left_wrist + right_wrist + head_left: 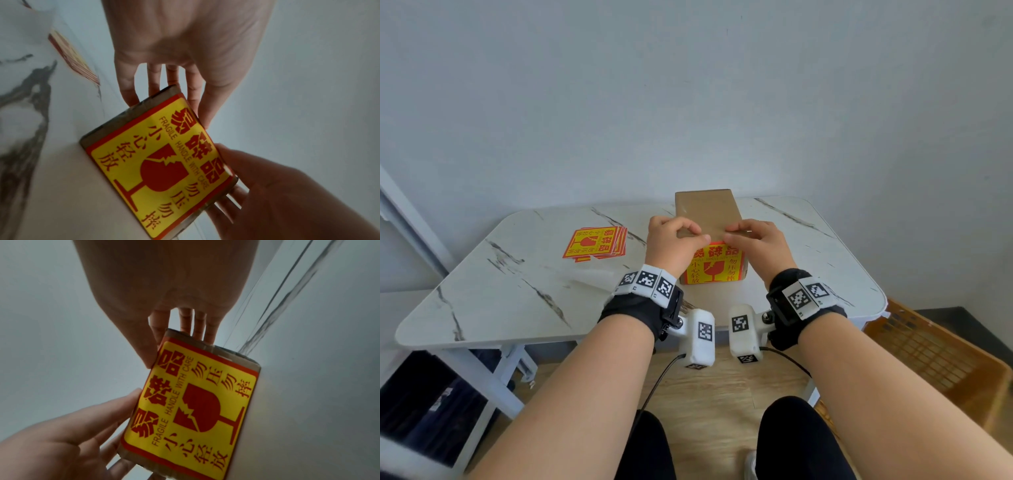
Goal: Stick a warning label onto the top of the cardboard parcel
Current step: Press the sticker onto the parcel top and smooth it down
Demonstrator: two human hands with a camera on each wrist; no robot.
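A brown cardboard parcel (pixel 707 209) lies on the white marble-look table (pixel 517 291). A yellow and red fragile label (pixel 714 265) covers the face turned towards me; the wrist views show this label (pixel 160 170) (pixel 195 402) flat and close up. My left hand (pixel 678 240) (pixel 185 97) rests on the parcel's top near its front edge. Its fingers reach over the top and the thumb tip touches the label's upper edge. My right hand (pixel 756 240) (pixel 185 327) lies the same way on the right. The two thumbs nearly meet.
A stack of spare fragile labels (pixel 595 243) lies on the table to the left of the parcel. An orange plastic basket (pixel 928 353) stands on the floor at the right. A dark bag (pixel 424 404) sits under the table at the left. A wall is close behind the table.
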